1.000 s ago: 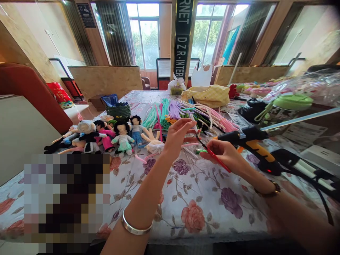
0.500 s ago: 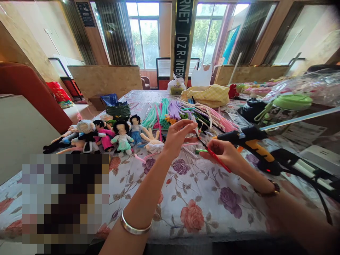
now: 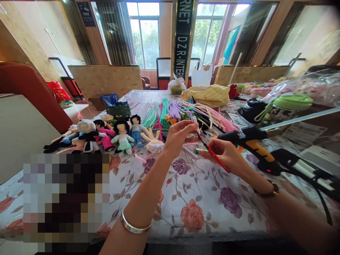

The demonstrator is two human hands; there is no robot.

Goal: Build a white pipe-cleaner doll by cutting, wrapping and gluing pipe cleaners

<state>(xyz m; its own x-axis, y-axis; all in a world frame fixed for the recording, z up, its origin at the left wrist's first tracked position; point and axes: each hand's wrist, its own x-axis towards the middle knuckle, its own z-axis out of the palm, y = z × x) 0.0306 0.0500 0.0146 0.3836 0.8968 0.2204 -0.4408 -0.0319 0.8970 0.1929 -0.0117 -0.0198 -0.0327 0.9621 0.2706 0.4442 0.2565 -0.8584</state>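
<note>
The left hand (image 3: 175, 139)'s fingers pinch a small white piece (image 3: 198, 129) above the desk (image 3: 203, 180), and the right (image 3: 224, 153)'s grip a red-handled tool (image 3: 218, 160), its dark tip right at the piece, so work there seems under way.

Dolls (image 3: 122, 138) are lying on the table (image 3: 170, 198), left of the left hand (image 3: 178, 137); basket (image 3: 118, 110) is standing behind them. Pipe cleaners (image 3: 174, 110) are spreading beyond both hands, pouch (image 3: 208, 95) sitting behind those. Glue gun (image 3: 255, 147) is resting right of the right hand (image 3: 222, 153).
</note>
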